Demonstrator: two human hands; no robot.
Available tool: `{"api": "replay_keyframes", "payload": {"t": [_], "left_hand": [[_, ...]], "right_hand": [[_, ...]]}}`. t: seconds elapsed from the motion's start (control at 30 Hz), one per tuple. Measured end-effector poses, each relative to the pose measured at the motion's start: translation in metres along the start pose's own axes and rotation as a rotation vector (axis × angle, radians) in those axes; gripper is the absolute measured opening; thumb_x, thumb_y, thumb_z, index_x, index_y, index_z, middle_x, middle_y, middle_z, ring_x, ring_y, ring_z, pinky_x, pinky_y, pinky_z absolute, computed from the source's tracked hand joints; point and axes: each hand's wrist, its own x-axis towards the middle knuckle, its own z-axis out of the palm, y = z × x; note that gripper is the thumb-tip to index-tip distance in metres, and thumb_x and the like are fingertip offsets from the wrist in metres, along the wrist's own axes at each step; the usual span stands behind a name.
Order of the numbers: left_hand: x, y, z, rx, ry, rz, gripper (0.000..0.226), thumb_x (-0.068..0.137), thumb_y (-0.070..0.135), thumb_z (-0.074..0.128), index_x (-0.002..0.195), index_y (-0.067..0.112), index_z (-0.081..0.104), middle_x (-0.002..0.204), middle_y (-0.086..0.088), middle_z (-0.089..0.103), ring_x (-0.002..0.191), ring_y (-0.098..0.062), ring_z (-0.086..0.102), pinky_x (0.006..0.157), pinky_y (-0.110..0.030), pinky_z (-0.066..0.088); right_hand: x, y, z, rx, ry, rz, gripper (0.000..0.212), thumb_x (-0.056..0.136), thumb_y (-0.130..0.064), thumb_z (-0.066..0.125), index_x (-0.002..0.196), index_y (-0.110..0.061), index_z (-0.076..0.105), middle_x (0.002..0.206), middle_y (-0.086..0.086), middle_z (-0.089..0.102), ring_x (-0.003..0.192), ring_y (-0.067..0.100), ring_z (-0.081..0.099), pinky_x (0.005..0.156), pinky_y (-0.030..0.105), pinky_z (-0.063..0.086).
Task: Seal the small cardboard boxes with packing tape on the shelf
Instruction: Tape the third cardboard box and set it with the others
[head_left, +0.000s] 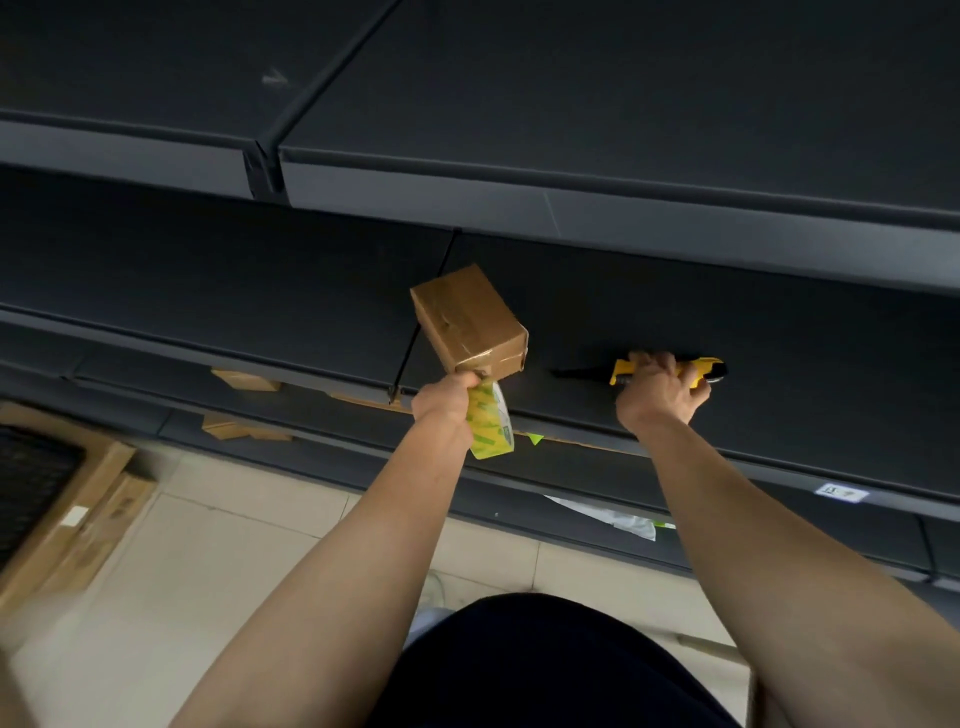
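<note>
A small brown cardboard box (467, 322), shiny with tape on its near end, sits at the front of the dark shelf (727, 322). My left hand (441, 402) is just below the box's near corner and grips a roll of packing tape (491, 423) with a yellow-green core. To the right, my right hand (662, 392) is curled round a yellow and black utility knife (696, 369) that lies on the shelf, its black end pointing left.
A higher dark shelf (571, 202) overhangs the working one. Lower shelves hold flat cardboard pieces (244, 382) and a white wrapper (613, 517). Stacked cardboard cartons (78, 525) stand on the tiled floor at left.
</note>
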Motion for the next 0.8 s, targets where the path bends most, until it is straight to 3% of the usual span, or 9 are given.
{"api": "replay_keyframes", "payload": {"t": [0.17, 0.27, 0.37, 0.47, 0.57, 0.67, 0.8], "left_hand": [[0.004, 0.000, -0.002, 0.007, 0.044, 0.043, 0.043, 0.068, 0.029, 0.081, 0.099, 0.004, 0.066, 0.095, -0.014, 0.071, 0.082, -0.031, 0.070, 0.079, -0.046, 0.058], [-0.005, 0.005, 0.000, 0.032, 0.081, 0.081, 0.031, 0.076, 0.025, 0.078, 0.094, 0.003, 0.066, 0.091, -0.014, 0.069, 0.083, -0.030, 0.069, 0.080, -0.043, 0.058], [-0.004, 0.007, 0.002, 0.051, 0.079, 0.102, 0.029, 0.074, 0.027, 0.080, 0.085, 0.004, 0.066, 0.094, -0.015, 0.070, 0.082, -0.030, 0.069, 0.079, -0.045, 0.058], [-0.005, 0.008, 0.003, 0.057, 0.097, 0.101, 0.032, 0.070, 0.029, 0.083, 0.083, 0.004, 0.068, 0.088, -0.013, 0.071, 0.079, -0.028, 0.070, 0.077, -0.043, 0.059], [-0.011, 0.011, 0.006, 0.058, 0.114, 0.113, 0.024, 0.077, 0.023, 0.078, 0.069, 0.007, 0.061, 0.073, -0.009, 0.064, 0.076, -0.027, 0.067, 0.078, -0.041, 0.058], [-0.012, 0.013, 0.009, 0.090, 0.123, 0.137, 0.027, 0.080, 0.019, 0.075, 0.064, 0.008, 0.055, 0.066, -0.006, 0.058, 0.071, -0.026, 0.063, 0.078, -0.040, 0.058], [-0.014, 0.015, 0.006, 0.080, 0.110, 0.148, 0.027, 0.082, 0.016, 0.073, 0.066, 0.009, 0.052, 0.065, -0.005, 0.055, 0.056, -0.018, 0.055, 0.067, -0.031, 0.049]], "right_hand": [[0.005, 0.004, 0.005, -0.106, 0.024, -0.079, 0.050, 0.088, -0.017, 0.060, 0.135, -0.026, 0.044, 0.136, 0.008, 0.038, 0.130, 0.032, 0.031, 0.115, 0.049, 0.014], [0.002, 0.009, 0.013, -0.074, 0.056, -0.110, 0.047, 0.094, -0.017, 0.052, 0.139, -0.019, 0.038, 0.138, 0.009, 0.040, 0.133, 0.033, 0.033, 0.117, 0.051, 0.007], [-0.006, 0.017, 0.015, 0.018, 0.155, -0.142, 0.039, 0.099, -0.020, 0.043, 0.137, -0.013, 0.042, 0.133, 0.012, 0.046, 0.128, 0.035, 0.037, 0.117, 0.049, 0.009], [-0.014, 0.021, 0.014, 0.207, 0.330, -0.237, 0.033, 0.097, -0.014, 0.043, 0.127, -0.003, 0.052, 0.117, 0.020, 0.056, 0.110, 0.041, 0.050, 0.101, 0.050, 0.027], [-0.024, 0.017, 0.009, 0.299, 0.432, -0.506, 0.034, 0.091, -0.022, 0.040, 0.105, -0.001, 0.063, 0.090, 0.017, 0.064, 0.080, 0.036, 0.061, 0.079, 0.045, 0.038], [-0.033, 0.004, 0.000, 0.210, 0.228, -0.699, 0.034, 0.094, -0.026, 0.043, 0.113, -0.005, 0.063, 0.101, 0.013, 0.067, 0.086, 0.034, 0.063, 0.086, 0.040, 0.037], [-0.039, -0.008, -0.004, 0.080, 0.098, -0.716, 0.031, 0.100, -0.031, 0.042, 0.121, -0.016, 0.058, 0.115, 0.005, 0.064, 0.097, 0.029, 0.058, 0.097, 0.034, 0.032]]}}
